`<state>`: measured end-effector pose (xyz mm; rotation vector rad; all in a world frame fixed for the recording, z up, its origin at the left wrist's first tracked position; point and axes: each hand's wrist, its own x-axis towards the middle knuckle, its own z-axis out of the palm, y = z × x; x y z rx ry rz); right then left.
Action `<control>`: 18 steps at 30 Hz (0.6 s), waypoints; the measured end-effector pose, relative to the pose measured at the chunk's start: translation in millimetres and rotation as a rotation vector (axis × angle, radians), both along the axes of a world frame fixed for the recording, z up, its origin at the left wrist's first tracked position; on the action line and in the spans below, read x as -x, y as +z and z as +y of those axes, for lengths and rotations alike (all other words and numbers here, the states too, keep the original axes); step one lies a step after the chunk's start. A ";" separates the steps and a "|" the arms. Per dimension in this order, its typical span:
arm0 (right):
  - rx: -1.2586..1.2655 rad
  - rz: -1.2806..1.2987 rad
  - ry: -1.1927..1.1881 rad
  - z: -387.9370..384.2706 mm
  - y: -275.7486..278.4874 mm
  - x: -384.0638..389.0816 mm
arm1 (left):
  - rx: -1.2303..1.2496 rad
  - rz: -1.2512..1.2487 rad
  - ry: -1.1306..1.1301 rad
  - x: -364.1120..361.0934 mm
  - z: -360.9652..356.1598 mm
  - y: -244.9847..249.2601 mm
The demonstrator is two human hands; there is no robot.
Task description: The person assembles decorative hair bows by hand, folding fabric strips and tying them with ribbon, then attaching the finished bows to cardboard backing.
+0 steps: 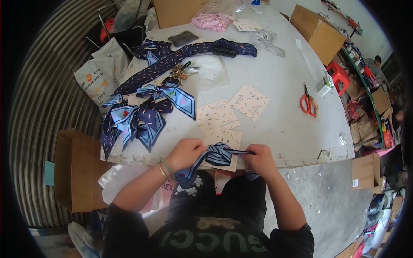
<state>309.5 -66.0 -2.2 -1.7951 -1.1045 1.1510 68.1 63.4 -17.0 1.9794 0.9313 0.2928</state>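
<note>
At the table's front edge, a blue striped scarf [218,154] lies bunched in a knot over a patterned card [228,137]. My left hand [189,152] is closed on the scarf's left side, where one end hangs over the edge. On the right, my right hand [259,158] pinches the other end, pulled out narrow from the knot. More patterned cards [249,102] lie just beyond. Several navy and light blue scarves [142,116] are piled to the left, and a long navy scarf [159,69] stretches behind them.
Orange-handled scissors [306,103] and a small box [325,85] are on the table's right side. Keys [180,73], a clear bag [211,73] and pink fabric [213,21] lie farther back. A cardboard box [79,170] stands at the left; a person [375,64] is far right.
</note>
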 end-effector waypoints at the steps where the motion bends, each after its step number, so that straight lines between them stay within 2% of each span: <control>1: 0.000 0.021 0.015 -0.1 1.9 -2.3 | 0.007 -0.016 0.009 -0.2 -0.4 -1.5; 4: 0.063 0.368 0.305 -8.1 35.7 -5.4 | 0.343 -0.018 0.036 -0.6 -1.8 15.3; 7: 0.137 0.391 0.320 -10.7 38.7 -0.3 | 0.562 -0.116 -0.027 2.6 -4.4 18.1; 8: 0.139 0.363 0.319 -12.7 17.7 -3.5 | 0.629 -0.105 -0.080 4.6 -5.4 26.5; 11: 0.005 0.854 0.103 -13.5 20.5 7.3 | 0.687 -0.040 -0.198 15.0 -14.4 42.8; 12: -0.034 0.880 0.096 -9.8 10.6 3.7 | 0.806 -0.109 -0.220 17.5 -16.6 47.8; 15: -0.082 0.822 -0.010 2.0 16.3 10.5 | 0.847 -0.143 -0.108 13.3 -15.9 77.0; 16: -0.106 0.821 0.003 4.5 14.9 10.6 | 0.790 -0.185 -0.149 12.2 -11.0 65.6; 18: -0.200 0.450 0.019 4.8 19.5 11.7 | 0.913 -0.318 -0.094 1.3 -7.4 48.7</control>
